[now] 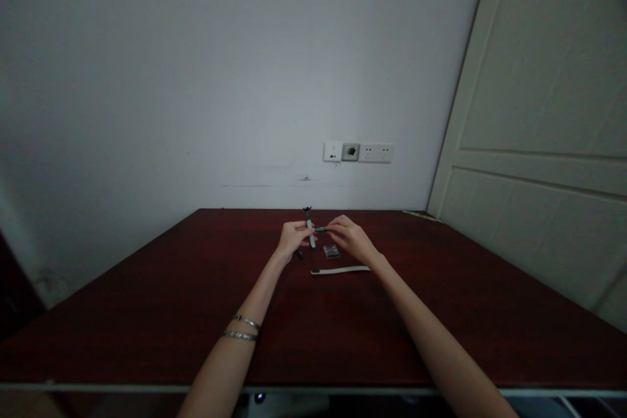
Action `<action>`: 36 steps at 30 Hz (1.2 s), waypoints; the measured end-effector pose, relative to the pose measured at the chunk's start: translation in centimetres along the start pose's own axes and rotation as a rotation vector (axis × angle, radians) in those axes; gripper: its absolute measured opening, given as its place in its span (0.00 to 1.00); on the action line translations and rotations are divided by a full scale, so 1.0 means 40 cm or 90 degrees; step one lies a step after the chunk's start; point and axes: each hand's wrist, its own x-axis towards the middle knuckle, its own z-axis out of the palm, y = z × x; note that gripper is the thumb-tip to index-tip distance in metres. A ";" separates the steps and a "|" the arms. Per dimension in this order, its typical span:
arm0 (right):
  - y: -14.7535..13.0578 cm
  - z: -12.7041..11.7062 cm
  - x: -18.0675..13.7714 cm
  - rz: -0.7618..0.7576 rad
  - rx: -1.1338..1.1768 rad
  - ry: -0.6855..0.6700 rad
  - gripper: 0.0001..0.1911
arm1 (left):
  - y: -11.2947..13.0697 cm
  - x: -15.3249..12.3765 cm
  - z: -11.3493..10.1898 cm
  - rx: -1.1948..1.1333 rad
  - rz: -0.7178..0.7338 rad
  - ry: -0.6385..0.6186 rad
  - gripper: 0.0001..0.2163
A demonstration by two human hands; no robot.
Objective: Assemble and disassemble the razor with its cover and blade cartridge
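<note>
My left hand is closed on a slim upright piece, pale along its lower part and dark at its top, where short prongs stick out. Its exact kind is too small to tell. From the right, my right hand pinches a thin green and dark stick-like tool. The tool's left end meets the pale piece at my left fingertips; whether it touches is unclear. Below the hands, a small clear case lies on the table. Nearer to me is a long white strip with a dark left end.
A short dark object lies by my left wrist. The dark red table runs back to a pale wall with sockets. A white panelled door stands on the right. A thin pale strip lies at the far right corner.
</note>
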 end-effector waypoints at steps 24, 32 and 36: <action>0.030 0.028 0.062 0.468 0.443 0.142 0.17 | -0.054 -0.018 0.027 0.369 0.317 0.188 0.07; 0.001 0.026 0.069 0.471 0.463 0.133 0.17 | -0.103 -0.052 0.043 0.402 0.336 0.143 0.05; -0.008 0.022 0.066 0.475 0.474 0.129 0.17 | -0.114 -0.068 0.047 0.389 0.307 0.131 0.05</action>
